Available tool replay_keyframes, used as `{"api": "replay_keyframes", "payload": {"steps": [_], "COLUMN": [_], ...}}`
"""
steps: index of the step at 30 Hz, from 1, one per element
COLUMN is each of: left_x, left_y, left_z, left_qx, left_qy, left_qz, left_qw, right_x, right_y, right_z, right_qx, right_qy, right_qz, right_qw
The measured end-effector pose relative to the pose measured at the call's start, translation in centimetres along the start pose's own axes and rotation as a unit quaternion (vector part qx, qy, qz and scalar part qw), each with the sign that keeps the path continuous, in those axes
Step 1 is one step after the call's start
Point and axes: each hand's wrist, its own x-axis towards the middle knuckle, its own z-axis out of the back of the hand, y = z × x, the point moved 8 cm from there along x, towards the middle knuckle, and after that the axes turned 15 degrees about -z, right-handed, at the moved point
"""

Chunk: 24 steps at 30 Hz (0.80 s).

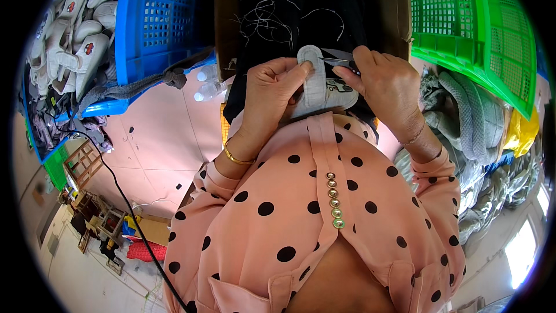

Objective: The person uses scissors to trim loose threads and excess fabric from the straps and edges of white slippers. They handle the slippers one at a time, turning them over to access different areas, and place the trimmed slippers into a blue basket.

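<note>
My left hand (271, 91) pinches the rounded strap of a small white cloth shoe (314, 88) between thumb and fingers, in front of my chest. Below the strap, the shoe's white body lies against my lap and carries a dark printed or stitched figure. My right hand (391, 81) is closed on a pair of thread snips (336, 59). Their pointed metal blades reach left to the strap's edge, near its tip. Whether the blades touch the cloth, I cannot tell. Loose white threads (269, 20) lie on the dark cloth just beyond my hands.
A blue crate (156, 17) stands at the left, beside many white shoes (72, 46) with red patches. Ahead is a cardboard box (399, 6); a green crate (463, 23) stands right. Grey cloth (472, 116) is heaped below it. Plastic bottles (209, 90) stand left of my lap.
</note>
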Motion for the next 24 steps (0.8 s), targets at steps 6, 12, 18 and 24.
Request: {"api": "replay_keyframes", "payload": {"steps": [6, 12, 18, 24], "left_x": [0.0, 0.0, 0.0, 0.4], "left_y": [0.0, 0.1, 0.1, 0.5], "left_z": [0.0, 0.0, -0.1, 0.0], "left_qx": [-0.003, -0.004, -0.01, -0.018], "left_qy": [0.0, 0.0, 0.005, 0.0], "left_qz": [0.002, 0.006, 0.009, 0.011], "left_qw": [1.0, 1.0, 1.0, 1.0], "right_x": [0.1, 0.1, -0.4, -1.0], "right_y": [0.1, 0.1, -0.6, -2.8], "right_z": [-0.1, -0.2, -1.1, -4.8], "right_qx": [-0.017, -0.01, 0.108, 0.465], "right_qy": [0.0, 0.003, 0.019, 0.149], "right_qz": [0.002, -0.003, -0.05, -0.228], "right_qw": [1.0, 1.0, 0.993, 0.842]}}
